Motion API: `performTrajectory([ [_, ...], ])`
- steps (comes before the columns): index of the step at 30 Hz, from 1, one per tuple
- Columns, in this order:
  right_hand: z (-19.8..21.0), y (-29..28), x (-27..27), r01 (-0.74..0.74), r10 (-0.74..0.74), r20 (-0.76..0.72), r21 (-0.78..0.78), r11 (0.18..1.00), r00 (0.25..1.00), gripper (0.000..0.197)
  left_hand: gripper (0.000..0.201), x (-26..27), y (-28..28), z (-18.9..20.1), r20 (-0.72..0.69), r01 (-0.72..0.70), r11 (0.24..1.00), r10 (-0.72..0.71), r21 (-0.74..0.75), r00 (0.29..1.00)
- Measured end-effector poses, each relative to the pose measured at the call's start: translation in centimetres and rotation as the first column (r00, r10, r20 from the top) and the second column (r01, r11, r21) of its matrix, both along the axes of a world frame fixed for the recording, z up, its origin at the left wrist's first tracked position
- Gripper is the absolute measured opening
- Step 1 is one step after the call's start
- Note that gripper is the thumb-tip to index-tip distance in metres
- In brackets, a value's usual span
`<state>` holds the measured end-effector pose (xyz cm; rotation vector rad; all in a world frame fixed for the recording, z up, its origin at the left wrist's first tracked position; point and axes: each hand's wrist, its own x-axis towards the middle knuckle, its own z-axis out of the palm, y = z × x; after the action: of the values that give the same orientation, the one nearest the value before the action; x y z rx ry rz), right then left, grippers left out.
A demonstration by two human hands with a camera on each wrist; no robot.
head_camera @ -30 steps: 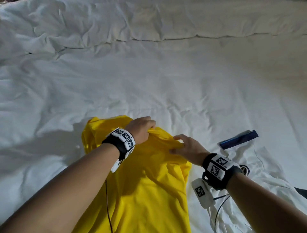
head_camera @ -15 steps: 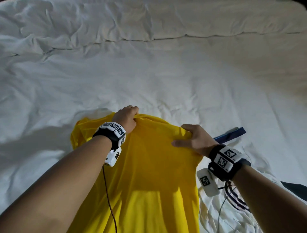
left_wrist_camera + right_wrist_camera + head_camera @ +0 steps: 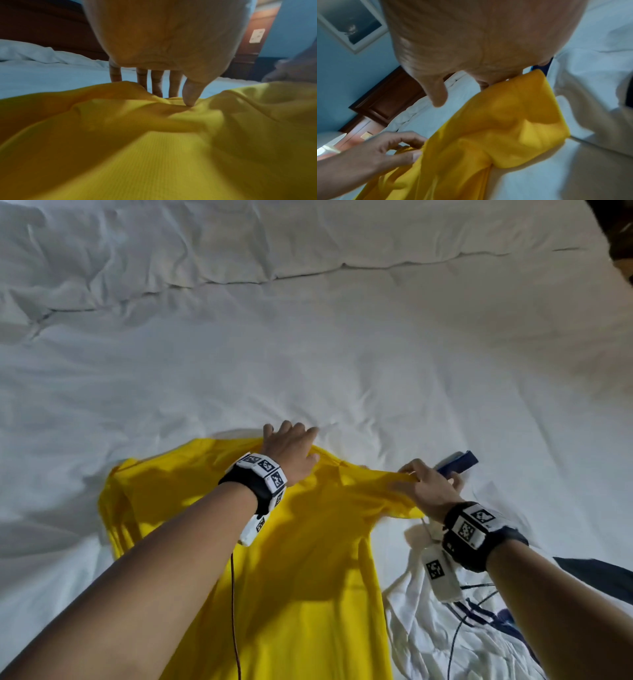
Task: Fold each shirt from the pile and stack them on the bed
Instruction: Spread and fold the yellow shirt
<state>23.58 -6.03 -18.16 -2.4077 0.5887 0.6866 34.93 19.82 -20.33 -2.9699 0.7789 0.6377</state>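
Both hands meet the yellow shirt (image 3: 291, 559): left (image 3: 291, 451) spread flat, right (image 3: 424, 486) seemingly pinching.

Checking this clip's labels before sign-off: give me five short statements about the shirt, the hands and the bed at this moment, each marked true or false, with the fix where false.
1. The yellow shirt lies spread on the white bed. True.
2. The left hand is at the shirt's far edge, fingers extended, thumb on the cloth. True.
3. The right hand rests flat on the bed, holding nothing. False: it pinches the shirt's right corner, lifted off the sheet.
4. A folded stack of shirts sits on the bed beyond the yellow one. False: only bare rumpled sheet shows there.
5. A white garment with dark stripes lies right of the yellow shirt. True.
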Motion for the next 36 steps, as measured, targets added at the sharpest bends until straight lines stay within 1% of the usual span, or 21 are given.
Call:
performTrajectory([
  [2,-0.8,-0.4,0.4,0.046,-0.045,-0.046,0.024,0.999,0.998,0.062,0.039,0.3,-0.5,-0.4,0.001,0.075,0.992,-0.076,0.100,0.997],
  [4,-1.4,-0.9,1.0,0.031,-0.032,-0.054,-0.013,0.999,0.998,0.048,0.026,0.5,-0.7,-0.6,0.026,0.088,0.991,-0.091,0.098,0.996],
  [6,-1.2,-0.9,1.5,-0.030,0.025,-0.074,-0.066,0.997,0.997,0.022,0.016,0.9,-0.9,-0.7,0.035,0.039,0.999,-0.038,-0.018,0.999],
  [8,-0.6,-1.0,2.3,-0.104,0.091,-0.091,-0.152,0.983,0.992,0.011,0.009,1.4,-1.1,-0.2,0.008,-0.093,0.970,0.097,-0.226,0.995],
  [9,-0.3,-1.2,2.9,-0.079,0.072,-0.057,-0.136,0.988,0.996,0.010,0.010,1.9,-1.3,0.1,0.002,-0.149,0.945,0.156,-0.290,0.988],
  [10,0.1,-1.5,3.5,-0.010,0.010,0.009,-0.044,0.999,1.000,0.010,0.010,2.3,-1.5,0.4,0.008,-0.186,0.927,0.199,-0.326,0.980],
  [12,0.4,-2.0,4.6,0.115,-0.145,0.167,0.178,0.977,0.975,0.013,0.008,3.1,-1.8,0.2,0.038,-0.210,0.916,0.236,-0.342,0.971],
  [13,0.3,-2.0,5.0,0.132,-0.182,0.212,0.229,0.964,0.960,0.013,0.009,3.3,-1.8,-0.2,0.047,-0.215,0.917,0.244,-0.336,0.969],
  [15,-0.4,-1.7,5.6,0.113,-0.166,0.179,0.273,0.955,0.970,0.012,0.015,3.4,-1.9,-1.1,0.026,-0.228,0.928,0.247,-0.296,0.969],
  [16,-1.0,-1.6,5.8,0.083,-0.116,0.122,0.248,0.965,0.986,0.019,0.019,3.4,-1.9,-1.6,0.011,-0.223,0.940,0.233,-0.259,0.972],
  [18,-2.0,-1.9,6.2,-0.080,0.081,-0.043,0.016,0.997,0.996,0.034,0.028,3.3,-1.9,-2.5,-0.005,-0.198,0.963,0.201,-0.180,0.980],
  [20,-1.5,-2.3,6.6,-0.275,0.234,-0.212,-0.192,0.942,0.949,0.029,0.028,3.4,-2.1,-2.9,0.013,-0.198,0.965,0.203,-0.169,0.979],
  [22,-1.0,-2.9,6.9,-0.355,0.275,-0.316,-0.235,0.905,0.908,0.029,0.020,3.7,-2.2,-3.1,0.059,-0.215,0.949,0.234,-0.231,0.970],
  [23,-0.8,-3.2,7.0,-0.361,0.284,-0.307,-0.233,0.903,0.908,0.030,0.017,3.8,-2.3,-3.1,0.074,-0.215,0.941,0.242,-0.261,0.967],
  [25,-1.0,-3.8,6.9,-0.293,0.262,-0.166,-0.206,0.934,0.951,0.029,0.020,3.9,-2.8,-2.9,0.070,-0.183,0.945,0.209,-0.271,0.976],
  [27,-1.1,-3.9,6.8,-0.158,0.155,-0.048,-0.069,0.985,0.987,0.026,0.027,3.9,-3.5,-2.7,0.042,-0.122,0.968,0.134,-0.220,0.990],
  [28,-1.1,-4.1,6.7,-0.090,0.091,-0.032,0.011,0.996,0.995,0.029,0.027,4.0,-3.9,-2.6,0.031,-0.097,0.975,0.105,-0.199,0.994],
  [30,-1.0,-4.4,6.2,0.030,-0.025,-0.072,0.074,0.997,0.997,0.035,0.022,4.4,-4.4,-2.6,0.010,-0.111,0.970,0.115,-0.218,0.993],
  [32,-1.1,-4.9,5.4,0.165,-0.162,-0.071,0.039,0.986,0.984,0.040,0.019,4.7,-4.5,-2.7,-0.011,-0.186,0.943,0.191,-0.276,0.982],
  [34,-1.2,-5.1,4.5,0.335,-0.334,0.058,-0.009,0.942,0.941,0.034,0.019,4.7,-4.3,-3.0,-0.003,-0.223,0.929,0.233,-0.293,0.973],
  [36,-1.6,-4.8,3.6,0.477,-0.487,0.163,0.097,0.874,0.858,0.022,0.022,4.5,-4.4,-3.2,0.008,-0.220,0.937,0.230,-0.270,0.973],
])
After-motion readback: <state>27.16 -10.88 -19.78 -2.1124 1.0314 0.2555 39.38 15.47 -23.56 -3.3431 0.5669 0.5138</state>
